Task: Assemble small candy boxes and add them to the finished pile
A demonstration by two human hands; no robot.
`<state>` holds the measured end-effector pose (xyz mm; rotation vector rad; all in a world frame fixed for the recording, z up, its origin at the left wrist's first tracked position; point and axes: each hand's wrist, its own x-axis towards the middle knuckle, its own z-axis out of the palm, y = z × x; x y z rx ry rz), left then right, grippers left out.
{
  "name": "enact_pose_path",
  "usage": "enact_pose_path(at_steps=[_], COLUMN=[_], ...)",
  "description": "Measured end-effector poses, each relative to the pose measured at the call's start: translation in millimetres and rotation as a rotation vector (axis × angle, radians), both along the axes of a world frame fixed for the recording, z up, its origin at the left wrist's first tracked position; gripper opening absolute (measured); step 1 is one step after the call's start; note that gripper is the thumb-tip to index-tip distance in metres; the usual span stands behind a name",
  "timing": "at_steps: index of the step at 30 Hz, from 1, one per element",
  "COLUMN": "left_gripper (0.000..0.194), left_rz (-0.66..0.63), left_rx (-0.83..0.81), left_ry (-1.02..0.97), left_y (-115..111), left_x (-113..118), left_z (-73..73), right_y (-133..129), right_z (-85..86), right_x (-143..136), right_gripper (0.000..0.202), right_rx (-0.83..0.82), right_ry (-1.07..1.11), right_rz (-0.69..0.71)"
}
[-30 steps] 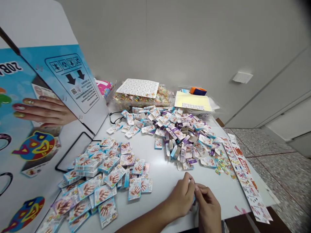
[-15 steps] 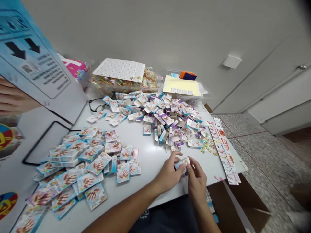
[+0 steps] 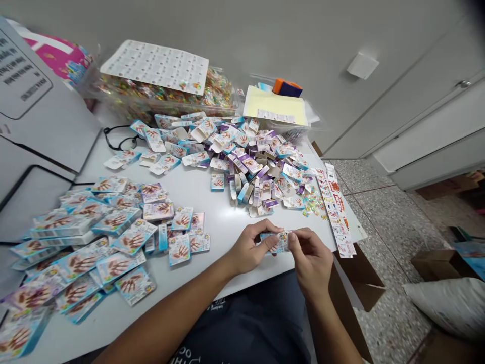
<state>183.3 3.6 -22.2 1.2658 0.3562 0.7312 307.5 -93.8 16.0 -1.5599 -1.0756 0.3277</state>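
Note:
Near the front edge of the white table, a small printed box (image 3: 282, 242) in blue and white is held level between both hands. My left hand (image 3: 253, 246) is closed around its left end, thumb across the printed face. At the right end, my right hand (image 3: 309, 257) pinches the box with thumb and bent fingers; its fingertips partly cover that end. Beyond the hands lies a heap of small boxes (image 3: 250, 163), many with raised flaps. To the left, a pile of closed boxes (image 3: 117, 221) with a hand picture spreads over the table.
Behind the heap stand a clear tub of colourful packets (image 3: 220, 91) and a tray with a yellow sheet (image 3: 275, 105). Black glasses (image 3: 125, 141) lie at the left. Sticker strips (image 3: 337, 210) run along the right edge, near small stickers (image 3: 314, 205). A cardboard box (image 3: 364, 278) stands below.
My view has shifted, so the table sits higher and farther left. The box has turned from tilted to about level, its printed face showing more, and my right hand has moved to its right end.

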Motion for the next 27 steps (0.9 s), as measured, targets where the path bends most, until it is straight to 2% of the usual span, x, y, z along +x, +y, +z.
enact_pose_path(at_steps=[5,8,13,19,21,24,25,27], left_gripper=[0.024,0.019,0.021,0.029,0.035,0.049,0.049,0.042], left_rz=[0.080,0.135,0.264,0.256,0.205,0.090,0.051,-0.009], left_rx=[0.129,0.263,0.312,0.311,0.250,0.050,0.024,0.061], left_ry=[0.006,-0.009,0.057,0.235,0.342,0.387,0.378,0.360], left_y=[-1.6,-4.0,-6.3,-2.2,-0.7,1.5,2.3,3.3], left_x=[-0.6,-0.3,-2.5,1.2,6.7,15.9,18.1,20.0], left_z=[-2.1,-2.7,-0.4,-2.8,-9.6,-24.0,-28.4,-34.4], right_y=[-1.1,-4.4,-11.4,-1.5,1.4,3.1,4.1,8.2], right_z=[-0.2,-0.4,-5.5,-20.7,-24.5,-23.7,-21.8,-17.0], right_x=[-6.4,-8.1,-17.9,-15.6,-9.1,-5.6,-8.1,-19.6], right_gripper=[0.014,0.021,0.043,0.030,0.026,0.023,0.023,0.024], right_rx=[0.087,0.122,0.029,-0.155,-0.176,-0.066,-0.031,-0.043], right_ry=[-0.345,-0.408,-0.214,0.176,0.261,0.279,0.285,0.337], right_rz=[-0.009,0.040,0.146,0.109,0.015,-0.274,-0.317,-0.228])
